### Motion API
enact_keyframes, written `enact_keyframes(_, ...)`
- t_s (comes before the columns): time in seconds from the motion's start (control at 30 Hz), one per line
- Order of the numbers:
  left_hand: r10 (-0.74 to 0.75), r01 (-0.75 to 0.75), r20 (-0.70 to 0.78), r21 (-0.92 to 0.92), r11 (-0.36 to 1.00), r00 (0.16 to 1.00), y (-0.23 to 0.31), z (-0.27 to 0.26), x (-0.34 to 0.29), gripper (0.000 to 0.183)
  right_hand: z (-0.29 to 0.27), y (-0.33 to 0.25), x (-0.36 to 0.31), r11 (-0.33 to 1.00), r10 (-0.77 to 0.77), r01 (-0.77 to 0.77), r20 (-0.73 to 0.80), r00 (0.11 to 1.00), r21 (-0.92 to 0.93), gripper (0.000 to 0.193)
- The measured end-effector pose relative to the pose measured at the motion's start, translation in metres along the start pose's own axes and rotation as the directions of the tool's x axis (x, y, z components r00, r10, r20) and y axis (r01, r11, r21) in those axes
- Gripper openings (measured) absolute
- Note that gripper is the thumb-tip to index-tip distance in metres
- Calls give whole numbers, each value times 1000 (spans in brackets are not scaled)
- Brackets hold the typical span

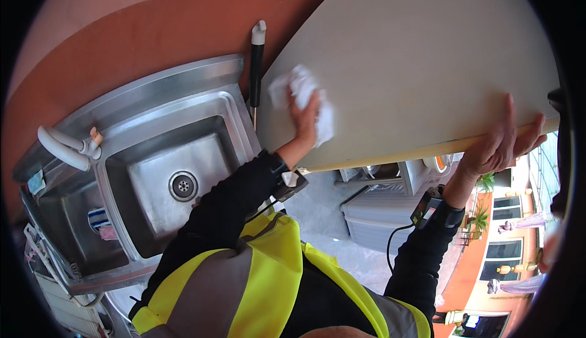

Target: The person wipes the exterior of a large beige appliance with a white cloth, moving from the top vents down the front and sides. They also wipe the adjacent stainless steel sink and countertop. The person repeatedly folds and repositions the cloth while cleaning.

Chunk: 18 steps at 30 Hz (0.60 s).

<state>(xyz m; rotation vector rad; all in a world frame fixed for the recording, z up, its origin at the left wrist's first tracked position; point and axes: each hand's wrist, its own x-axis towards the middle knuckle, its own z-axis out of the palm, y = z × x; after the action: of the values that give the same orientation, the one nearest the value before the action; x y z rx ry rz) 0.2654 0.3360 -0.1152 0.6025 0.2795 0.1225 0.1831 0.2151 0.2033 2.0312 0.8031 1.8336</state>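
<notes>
A large flat grey panel (421, 63) with a pale yellowish edge fills the upper right. My left hand (305, 118) presses a crumpled white cloth (303, 84) against the panel near its left end; the cloth is slightly blurred. At the panel's near right edge rests my right hand (503, 142), its fingers stretched and apart, with nothing held in it. The index finger lies on the surface, and the other fingers reach along the edge.
On the left stands a steel double sink (165, 155) with a white curved spout (64, 149); a blue-and-white item (97, 219) lies in its smaller basin. A black-handled tool (257, 63) leans at the red wall. Below the panel is a white ribbed container (375, 216).
</notes>
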Motion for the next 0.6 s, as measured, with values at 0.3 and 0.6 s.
enact_keyframes(0.3,720,-859,567,-42,510,400,88,127,-19,58,0,6,-7,998,27,-29,-32,999,-61,47)
enact_keyframes(0.6,472,-599,381,373,708,795,-11,-36,8,60,10,12,-7,998,18,-10,-133,991,62,44)
